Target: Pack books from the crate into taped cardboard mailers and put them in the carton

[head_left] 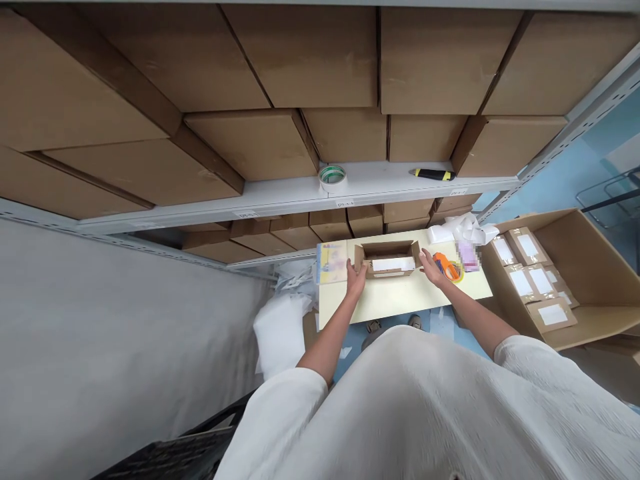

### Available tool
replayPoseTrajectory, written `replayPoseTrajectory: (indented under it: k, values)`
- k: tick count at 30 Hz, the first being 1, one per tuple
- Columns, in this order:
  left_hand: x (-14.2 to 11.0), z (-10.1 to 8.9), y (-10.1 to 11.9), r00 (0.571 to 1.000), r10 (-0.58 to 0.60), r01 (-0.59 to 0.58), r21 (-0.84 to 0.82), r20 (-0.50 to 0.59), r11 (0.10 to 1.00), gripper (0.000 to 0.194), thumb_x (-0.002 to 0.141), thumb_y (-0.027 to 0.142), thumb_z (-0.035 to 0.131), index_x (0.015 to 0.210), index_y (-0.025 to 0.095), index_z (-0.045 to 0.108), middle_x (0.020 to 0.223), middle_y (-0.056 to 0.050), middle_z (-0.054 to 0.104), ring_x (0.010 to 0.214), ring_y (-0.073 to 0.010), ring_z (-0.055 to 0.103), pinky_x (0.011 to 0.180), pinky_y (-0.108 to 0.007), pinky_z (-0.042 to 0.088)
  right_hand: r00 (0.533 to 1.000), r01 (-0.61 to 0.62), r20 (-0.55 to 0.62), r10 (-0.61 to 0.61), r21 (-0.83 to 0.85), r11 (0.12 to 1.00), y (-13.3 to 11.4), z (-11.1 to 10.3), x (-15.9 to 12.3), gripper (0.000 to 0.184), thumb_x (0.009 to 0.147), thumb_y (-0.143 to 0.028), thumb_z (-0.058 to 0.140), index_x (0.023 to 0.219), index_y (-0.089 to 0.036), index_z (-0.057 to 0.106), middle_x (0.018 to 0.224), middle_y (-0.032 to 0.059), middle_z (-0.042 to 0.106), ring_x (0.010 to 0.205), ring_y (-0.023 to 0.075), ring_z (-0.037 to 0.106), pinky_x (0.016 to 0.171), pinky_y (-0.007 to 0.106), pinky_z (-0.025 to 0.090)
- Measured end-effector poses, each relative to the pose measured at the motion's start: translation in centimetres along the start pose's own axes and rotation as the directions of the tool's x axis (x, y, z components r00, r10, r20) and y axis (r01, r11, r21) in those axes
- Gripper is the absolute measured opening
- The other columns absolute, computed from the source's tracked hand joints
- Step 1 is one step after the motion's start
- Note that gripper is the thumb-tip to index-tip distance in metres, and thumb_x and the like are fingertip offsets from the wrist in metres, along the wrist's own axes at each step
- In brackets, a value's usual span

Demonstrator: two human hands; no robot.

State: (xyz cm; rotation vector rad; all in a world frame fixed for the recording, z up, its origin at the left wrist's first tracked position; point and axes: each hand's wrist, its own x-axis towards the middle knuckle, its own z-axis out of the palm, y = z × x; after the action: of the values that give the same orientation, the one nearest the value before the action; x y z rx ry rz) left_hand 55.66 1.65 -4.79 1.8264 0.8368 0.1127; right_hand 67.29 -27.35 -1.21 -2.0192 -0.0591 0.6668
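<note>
A small open cardboard box (393, 273) with a white label on its near side stands on the pale yellow tabletop (400, 297). Its interior looks dark, and I cannot make out any contents. My left hand (356, 279) grips the box's left end, thumb up along the flap. At the right end, my right hand (431, 268) has its fingers stretched out beside the flap; whether they press on it is hard to see. Just right of that hand lie an orange tape dispenser (443, 263) and a yellow tape roll (456, 271).
Shelves of cardboard boxes (327, 57) rise ahead. A tape roll (333, 176) and a yellow-black cutter (434, 175) lie on the shelf edge. A large carton (595, 267) with labelled boxes is at right. White packing bags (283, 320) stand left, and crumpled white plastic (467, 229) lies at the table's back right.
</note>
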Motion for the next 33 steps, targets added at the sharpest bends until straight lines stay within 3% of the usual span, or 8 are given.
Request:
replayPoseTrajectory:
  k: [4, 6, 9, 15, 20, 22, 27, 33]
  values:
    - [-0.3, -0.8, 1.6, 0.956, 0.278, -0.241, 0.289, -0.094, 0.927, 0.053, 0.105, 0.036, 0.051, 0.156, 0.02, 0.051, 0.162, -0.02, 0.053, 0.156, -0.036, 0.045, 0.13, -0.056, 0.034, 0.917, 0.269, -0.236, -0.322, -0.232, 0.935, -1.4, -0.3, 0.5, 0.069, 0.11, -0.066, 0.034, 0.161, -0.024, 0.052, 0.154, 0.0182, 0.061, 0.139, 0.034, 0.059, 0.119, 0.056, 0.051]
    - [-0.3, -0.8, 2.6, 0.908, 0.414, -0.406, 0.384, 0.067, 0.829, 0.043, 0.108, 0.033, 0.045, 0.146, 0.021, 0.061, 0.153, -0.018, 0.062, 0.151, -0.0349, 0.05, 0.131, -0.057, 0.03, 0.851, 0.425, -0.158, -0.502, -0.356, 0.833, -2.6, -0.2, 0.7, 0.055, 0.112, -0.056, 0.036, 0.145, -0.023, 0.066, 0.138, 0.0179, 0.069, 0.13, 0.0339, 0.063, 0.117, 0.056, 0.051]
    - [-0.2, -0.3, 3.8, 0.862, 0.435, -0.506, 0.455, 0.26, 0.733, 0.043, 0.109, 0.035, 0.043, 0.144, 0.021, 0.065, 0.15, -0.018, 0.065, 0.146, -0.0354, 0.054, 0.132, -0.059, 0.026, 0.788, 0.583, 0.101, -0.608, -0.441, 0.682, -4.2, 0.1, 1.3, 0.044, 0.112, -0.042, 0.039, 0.131, -0.024, 0.075, 0.129, 0.0152, 0.072, 0.126, 0.0323, 0.065, 0.116, 0.053, 0.052]
    - [-0.2, 0.0, 3.2, 0.896, 0.359, -0.443, 0.482, 0.259, 0.756, 0.036, 0.111, 0.038, 0.043, 0.121, 0.023, 0.073, 0.153, -0.017, 0.065, 0.151, -0.0344, 0.052, 0.134, -0.064, 0.022, 0.837, 0.521, 0.195, -0.511, -0.569, 0.636, -4.3, -0.4, 3.0, 0.051, 0.112, -0.038, 0.037, 0.148, -0.02, 0.069, 0.155, 0.0167, 0.063, 0.145, 0.0343, 0.057, 0.125, 0.055, 0.047]
    - [-0.8, -0.4, 1.1, 0.894, 0.34, -0.442, 0.453, 0.29, 0.774, 0.025, 0.105, 0.03, 0.05, 0.098, 0.023, 0.072, 0.154, -0.014, 0.065, 0.155, -0.0324, 0.05, 0.135, -0.065, 0.024, 0.874, 0.483, 0.296, -0.386, -0.625, 0.614, -3.9, -1.0, 4.7, 0.067, 0.109, -0.052, 0.047, 0.171, -0.025, 0.047, 0.18, 0.0128, 0.037, 0.16, 0.0405, 0.041, 0.127, 0.06, 0.041]
    - [-1.1, -0.4, 0.1, 0.886, 0.331, -0.454, 0.462, 0.325, 0.762, 0.012, 0.095, 0.025, 0.062, 0.102, 0.024, 0.072, 0.16, -0.014, 0.06, 0.161, -0.0351, 0.043, 0.135, -0.066, 0.026, 0.889, 0.457, 0.345, -0.3, -0.651, 0.607, -4.1, -0.8, 5.4, 0.087, 0.101, -0.063, 0.062, 0.177, -0.029, 0.034, 0.185, 0.0109, 0.026, 0.163, 0.0443, 0.035, 0.128, 0.061, 0.039]
    - [-1.1, -0.3, -1.5, 0.859, 0.386, -0.493, 0.339, 0.337, 0.801, 0.043, 0.084, 0.024, 0.076, 0.127, 0.023, 0.068, 0.168, -0.018, 0.049, 0.164, -0.04, 0.039, 0.131, -0.06, 0.038, 0.909, 0.389, 0.398, -0.121, -0.71, 0.587, -4.6, 0.5, 6.8, 0.136, 0.073, -0.069, 0.089, 0.18, -0.037, 0.011, 0.189, 0.0096, 0.006, 0.166, 0.0505, 0.021, 0.13, 0.067, 0.03]
    - [-0.6, -1.0, -2.0, 0.863, 0.385, -0.459, 0.186, 0.327, 0.869, 0.068, 0.088, 0.028, 0.075, 0.153, 0.023, 0.056, 0.172, -0.017, 0.042, 0.162, -0.0372, 0.041, 0.134, -0.056, 0.034, 0.918, 0.355, 0.392, -0.055, -0.752, 0.555, -4.1, 1.8, 8.2, 0.144, 0.064, -0.069, 0.096, 0.178, -0.037, 0.014, 0.186, 0.0134, 0.011, 0.162, 0.0527, 0.023, 0.125, 0.071, 0.035]
